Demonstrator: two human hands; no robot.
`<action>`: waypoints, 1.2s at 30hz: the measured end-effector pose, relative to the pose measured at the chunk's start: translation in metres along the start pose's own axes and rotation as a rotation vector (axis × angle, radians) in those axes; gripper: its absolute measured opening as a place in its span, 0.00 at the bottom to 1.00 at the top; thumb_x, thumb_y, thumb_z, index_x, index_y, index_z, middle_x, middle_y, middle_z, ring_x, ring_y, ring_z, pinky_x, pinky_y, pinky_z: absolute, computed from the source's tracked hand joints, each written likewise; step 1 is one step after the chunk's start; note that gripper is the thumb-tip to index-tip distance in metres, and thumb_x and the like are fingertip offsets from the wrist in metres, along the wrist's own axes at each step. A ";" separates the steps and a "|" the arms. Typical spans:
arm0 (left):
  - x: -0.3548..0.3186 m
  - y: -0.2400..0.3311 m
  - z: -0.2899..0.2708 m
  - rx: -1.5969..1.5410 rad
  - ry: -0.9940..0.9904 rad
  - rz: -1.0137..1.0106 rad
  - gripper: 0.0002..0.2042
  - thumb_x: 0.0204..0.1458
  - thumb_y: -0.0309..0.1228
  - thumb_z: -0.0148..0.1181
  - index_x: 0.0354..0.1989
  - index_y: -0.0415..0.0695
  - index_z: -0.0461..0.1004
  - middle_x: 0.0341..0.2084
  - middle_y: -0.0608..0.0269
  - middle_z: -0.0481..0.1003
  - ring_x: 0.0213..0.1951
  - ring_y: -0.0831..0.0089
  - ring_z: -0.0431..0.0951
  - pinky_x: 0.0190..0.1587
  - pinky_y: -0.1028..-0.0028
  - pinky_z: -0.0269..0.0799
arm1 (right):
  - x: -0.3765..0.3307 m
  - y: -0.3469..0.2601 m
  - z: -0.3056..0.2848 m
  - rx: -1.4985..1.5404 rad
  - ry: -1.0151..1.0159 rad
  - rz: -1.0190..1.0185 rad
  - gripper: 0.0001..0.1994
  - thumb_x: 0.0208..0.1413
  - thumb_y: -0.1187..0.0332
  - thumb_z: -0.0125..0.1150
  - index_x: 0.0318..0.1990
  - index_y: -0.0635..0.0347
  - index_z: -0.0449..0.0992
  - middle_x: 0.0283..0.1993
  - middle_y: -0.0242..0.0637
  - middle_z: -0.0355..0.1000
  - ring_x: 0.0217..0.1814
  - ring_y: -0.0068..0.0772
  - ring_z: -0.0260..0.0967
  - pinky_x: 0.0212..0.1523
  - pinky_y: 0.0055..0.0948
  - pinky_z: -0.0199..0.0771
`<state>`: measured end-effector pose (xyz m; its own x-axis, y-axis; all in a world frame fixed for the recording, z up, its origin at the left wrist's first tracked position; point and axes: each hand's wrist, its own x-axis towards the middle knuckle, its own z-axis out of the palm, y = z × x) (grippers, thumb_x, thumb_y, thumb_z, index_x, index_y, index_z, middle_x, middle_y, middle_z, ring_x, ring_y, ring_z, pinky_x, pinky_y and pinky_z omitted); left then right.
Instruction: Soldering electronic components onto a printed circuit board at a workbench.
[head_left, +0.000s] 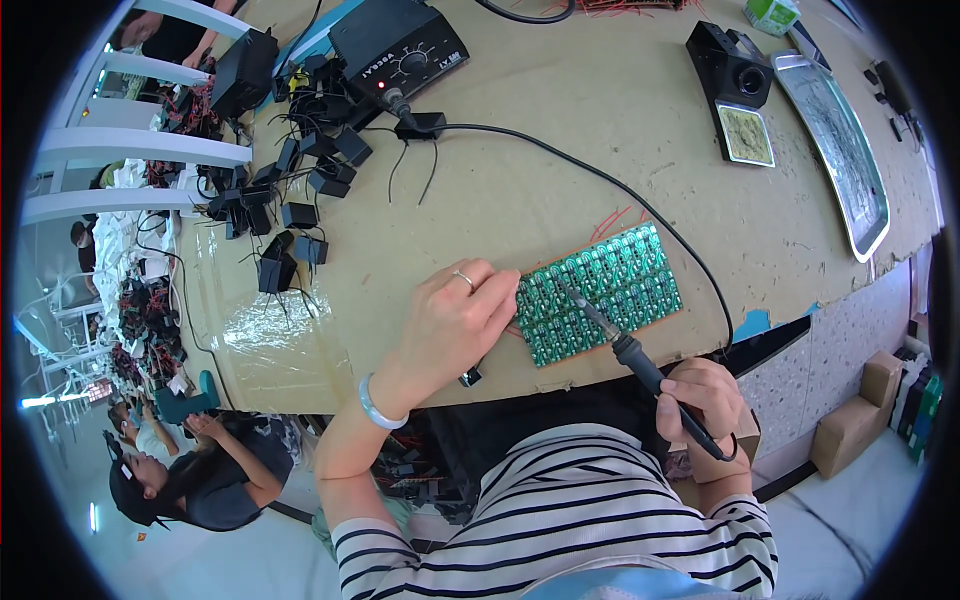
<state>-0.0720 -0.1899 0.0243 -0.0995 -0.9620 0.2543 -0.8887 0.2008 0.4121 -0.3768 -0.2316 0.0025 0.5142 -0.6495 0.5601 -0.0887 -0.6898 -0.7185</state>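
A green circuit board [600,300], a panel of many small repeated units, lies on the table in front of me, slightly tilted. My right hand [700,402] is closed round the dark handle of a soldering iron [637,362]. The iron's metal tip points up and left, over the board's upper middle; whether it touches is too small to tell. At the board's left corner, my left hand [462,318] has its fingers pinched together. What they hold, if anything, is hidden. Red wires [610,222] stick out past the board's far edge.
A black soldering station [398,55] stands at the back, its cable [590,165] arching right around the board. Several small black boxes with wires [318,170] pile up left. Back right are an iron stand [735,75] and a metal tray [835,150]. A co-worker [215,460] sits at left.
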 end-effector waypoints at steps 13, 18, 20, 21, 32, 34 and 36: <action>0.002 0.001 -0.001 -0.007 0.022 0.027 0.07 0.46 0.21 0.68 0.35 0.42 0.80 0.24 0.63 0.73 0.27 0.65 0.77 0.29 0.68 0.74 | 0.005 0.000 0.014 0.013 -0.020 -0.009 0.14 0.40 0.80 0.70 0.38 0.59 0.78 0.27 0.34 0.76 0.24 0.34 0.75 0.28 0.28 0.77; 0.001 -0.001 0.000 -0.002 0.019 0.035 0.08 0.45 0.21 0.69 0.35 0.42 0.81 0.24 0.63 0.72 0.27 0.66 0.77 0.29 0.68 0.74 | 0.012 0.000 0.020 0.000 -0.049 -0.019 0.10 0.44 0.78 0.68 0.36 0.61 0.76 0.26 0.37 0.75 0.20 0.36 0.73 0.23 0.30 0.74; 0.002 0.000 -0.001 0.013 -0.003 0.054 0.08 0.44 0.21 0.69 0.35 0.42 0.80 0.24 0.63 0.71 0.27 0.66 0.77 0.29 0.68 0.74 | 0.013 0.000 0.020 -0.022 -0.052 -0.015 0.11 0.43 0.78 0.68 0.36 0.60 0.77 0.26 0.36 0.75 0.21 0.36 0.73 0.24 0.29 0.74; 0.002 0.000 -0.001 0.011 -0.002 0.051 0.08 0.44 0.21 0.69 0.35 0.42 0.80 0.24 0.63 0.71 0.27 0.66 0.77 0.29 0.68 0.74 | 0.013 0.000 0.020 -0.021 -0.056 -0.014 0.11 0.43 0.78 0.68 0.36 0.60 0.77 0.26 0.36 0.75 0.21 0.36 0.73 0.24 0.29 0.74; 0.001 -0.002 -0.002 0.084 -0.059 0.099 0.08 0.45 0.25 0.68 0.35 0.41 0.80 0.26 0.64 0.69 0.30 0.67 0.77 0.32 0.70 0.76 | 0.015 -0.007 0.011 -0.084 -0.168 -0.173 0.16 0.42 0.80 0.71 0.41 0.63 0.78 0.30 0.33 0.74 0.25 0.31 0.73 0.25 0.29 0.75; 0.001 -0.001 -0.002 0.088 -0.054 0.102 0.08 0.45 0.25 0.68 0.35 0.41 0.80 0.26 0.64 0.69 0.30 0.68 0.77 0.32 0.70 0.76 | 0.010 -0.009 0.006 -0.066 -0.118 -0.116 0.17 0.42 0.80 0.71 0.43 0.62 0.76 0.31 0.34 0.74 0.26 0.34 0.74 0.27 0.31 0.77; 0.000 -0.001 -0.001 0.092 -0.051 0.107 0.08 0.45 0.26 0.68 0.35 0.41 0.80 0.26 0.64 0.69 0.30 0.68 0.77 0.32 0.71 0.76 | 0.010 -0.008 0.000 -0.064 -0.107 -0.091 0.18 0.42 0.81 0.71 0.44 0.61 0.76 0.31 0.34 0.74 0.26 0.35 0.74 0.28 0.31 0.77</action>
<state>-0.0705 -0.1900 0.0250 -0.2164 -0.9447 0.2464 -0.9089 0.2870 0.3024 -0.3708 -0.2325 0.0134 0.6104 -0.5479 0.5720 -0.0904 -0.7656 -0.6369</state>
